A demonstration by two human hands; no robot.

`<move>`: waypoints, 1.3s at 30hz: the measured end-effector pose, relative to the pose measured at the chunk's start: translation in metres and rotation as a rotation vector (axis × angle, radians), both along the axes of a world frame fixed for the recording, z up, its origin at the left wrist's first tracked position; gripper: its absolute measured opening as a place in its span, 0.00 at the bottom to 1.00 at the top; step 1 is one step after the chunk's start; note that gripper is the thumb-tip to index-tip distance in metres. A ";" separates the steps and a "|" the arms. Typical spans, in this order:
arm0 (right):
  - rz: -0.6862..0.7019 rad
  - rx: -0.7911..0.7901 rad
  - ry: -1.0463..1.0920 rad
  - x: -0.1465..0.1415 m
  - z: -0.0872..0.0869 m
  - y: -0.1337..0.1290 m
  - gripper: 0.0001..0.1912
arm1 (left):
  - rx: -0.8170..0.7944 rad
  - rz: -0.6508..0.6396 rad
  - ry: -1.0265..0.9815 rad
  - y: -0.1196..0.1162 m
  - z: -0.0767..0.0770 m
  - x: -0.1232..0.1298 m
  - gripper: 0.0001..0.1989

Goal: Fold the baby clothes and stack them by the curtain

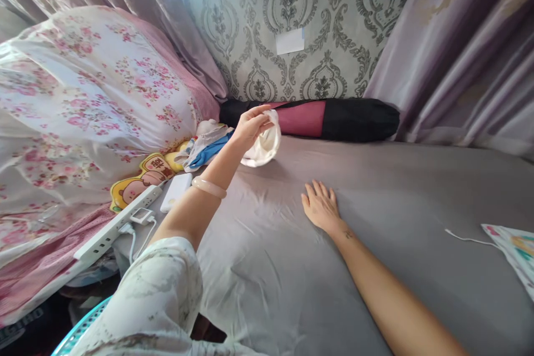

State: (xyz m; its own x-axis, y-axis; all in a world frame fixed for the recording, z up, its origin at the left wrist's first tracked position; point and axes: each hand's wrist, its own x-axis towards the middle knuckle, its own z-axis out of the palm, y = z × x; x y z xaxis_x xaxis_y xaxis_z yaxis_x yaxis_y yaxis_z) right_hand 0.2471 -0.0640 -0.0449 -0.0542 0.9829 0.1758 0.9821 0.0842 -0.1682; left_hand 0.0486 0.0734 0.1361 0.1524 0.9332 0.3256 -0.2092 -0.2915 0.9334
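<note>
My left hand (252,127) reaches forward over the bed, its fingers closed on the edge of a soft white cloth piece (267,147). The cloth hangs with a round, open mouth, like a hat or a small pouch; its exact kind does not show. A pale bangle (209,188) circles my left wrist. My right hand (321,207) lies flat on the grey bed sheet (258,233) with its fingers apart, holding nothing. Left of the white piece is a heap of white and blue cloth (211,144).
At the wall lies a long black and dark pink roll (354,119). Along the left side are a power strip (119,222) with plugs, a white box-shaped device (176,192), a yellow cartoon cushion (142,181) and a flowered cover (83,94). To the right, a white cable (471,238) runs beside a printed sheet (513,250).
</note>
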 end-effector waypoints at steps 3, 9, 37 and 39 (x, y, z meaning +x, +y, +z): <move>0.015 0.017 0.118 0.004 0.005 -0.001 0.24 | 0.009 -0.125 -0.003 -0.015 -0.006 0.024 0.20; -0.046 0.193 0.511 0.007 0.029 -0.001 0.23 | 0.057 -0.327 0.055 -0.046 -0.020 0.067 0.28; -0.171 0.503 1.078 0.092 0.091 0.000 0.14 | 0.040 -0.025 0.079 -0.049 -0.061 0.064 0.16; -0.148 0.473 1.134 0.098 0.100 -0.006 0.16 | 0.012 -0.051 0.093 -0.050 -0.068 0.065 0.17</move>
State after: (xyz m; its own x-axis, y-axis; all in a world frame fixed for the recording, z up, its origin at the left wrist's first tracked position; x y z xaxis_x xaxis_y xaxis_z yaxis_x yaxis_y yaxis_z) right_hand 0.3447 -0.0697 0.0555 0.4666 0.7939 0.3898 0.3064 0.2684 -0.9133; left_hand 0.1136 0.0237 0.0683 0.2295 0.9195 0.3192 -0.1366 -0.2943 0.9459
